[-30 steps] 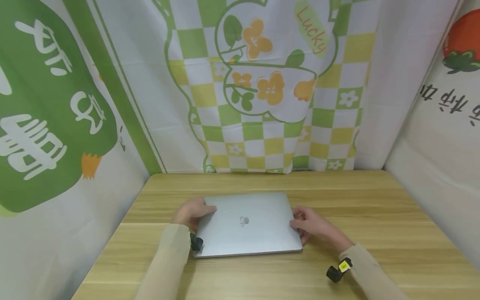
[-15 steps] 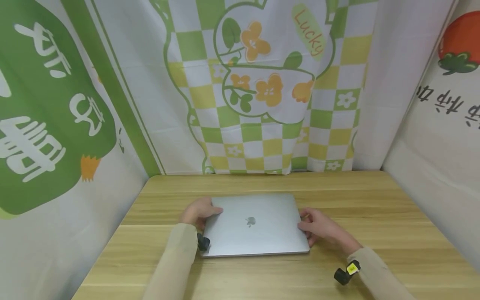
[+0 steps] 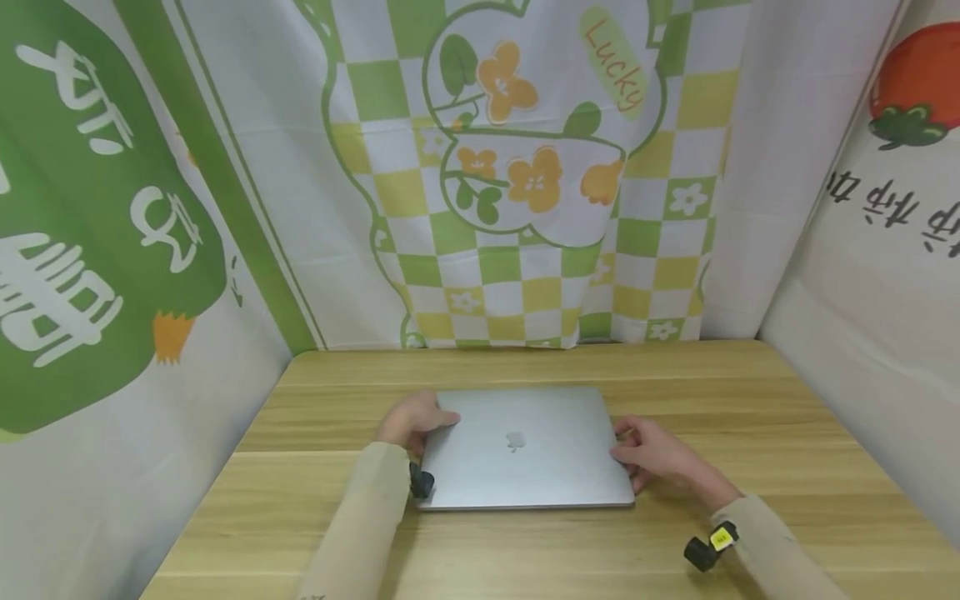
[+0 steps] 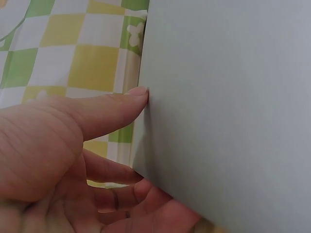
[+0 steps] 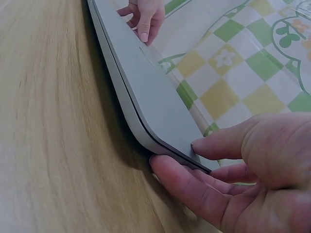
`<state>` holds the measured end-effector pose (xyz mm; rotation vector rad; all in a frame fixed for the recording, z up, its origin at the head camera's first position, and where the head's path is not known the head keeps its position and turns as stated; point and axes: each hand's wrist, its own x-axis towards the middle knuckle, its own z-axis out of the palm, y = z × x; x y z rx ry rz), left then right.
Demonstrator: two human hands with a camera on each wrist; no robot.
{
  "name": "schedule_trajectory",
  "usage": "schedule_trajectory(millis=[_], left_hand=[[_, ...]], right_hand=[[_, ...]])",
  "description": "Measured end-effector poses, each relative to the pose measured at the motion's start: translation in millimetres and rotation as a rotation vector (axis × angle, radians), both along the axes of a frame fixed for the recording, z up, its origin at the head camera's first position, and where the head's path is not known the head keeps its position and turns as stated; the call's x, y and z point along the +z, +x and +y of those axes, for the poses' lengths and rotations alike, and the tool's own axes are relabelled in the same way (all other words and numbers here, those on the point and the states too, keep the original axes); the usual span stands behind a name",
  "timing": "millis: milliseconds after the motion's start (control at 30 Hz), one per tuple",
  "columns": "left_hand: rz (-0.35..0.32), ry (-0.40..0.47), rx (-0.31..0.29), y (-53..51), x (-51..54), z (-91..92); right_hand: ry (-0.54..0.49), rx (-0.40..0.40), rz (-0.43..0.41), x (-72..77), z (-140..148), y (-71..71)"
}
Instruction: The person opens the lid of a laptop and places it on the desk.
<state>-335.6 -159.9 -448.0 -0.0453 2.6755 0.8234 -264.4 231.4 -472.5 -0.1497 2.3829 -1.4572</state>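
A closed silver laptop (image 3: 525,467) with an apple logo on its lid lies between both hands over the wooden table. My left hand (image 3: 416,419) grips its left side, thumb on top of the lid and the other fingers at the edge and below. On the opposite side my right hand (image 3: 654,450) pinches the right edge, the thumb over the lid. In the right wrist view the fingers (image 5: 182,187) curl beneath the laptop's corner (image 5: 160,145), and a dark shadow runs under its front edge. The left wrist view shows the lid (image 4: 223,97) up close.
The wooden table (image 3: 525,558) extends on all sides of the laptop. A checked green and yellow curtain (image 3: 517,279) hangs behind its far edge. Printed cloth walls, a left one (image 3: 232,367) and a right one (image 3: 862,333), stand along the sides. Small black cameras sit on both wrists.
Both hands and the laptop have shifted to the right across the view, and the laptop has turned slightly. The grip on both sides stays the same.
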Motion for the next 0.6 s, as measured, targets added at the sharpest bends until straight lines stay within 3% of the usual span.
schedule_trajectory(millis=[400,600], left_hand=[[-0.010,0.024,0.015,-3.2,0.8,20.6],[-0.005,0.045,0.052,-0.6,1.6,20.4]], right_hand=[[0.018,0.009,0.008,-1.3,22,-1.8],[-0.005,0.029,0.014,0.8,21,0.5]])
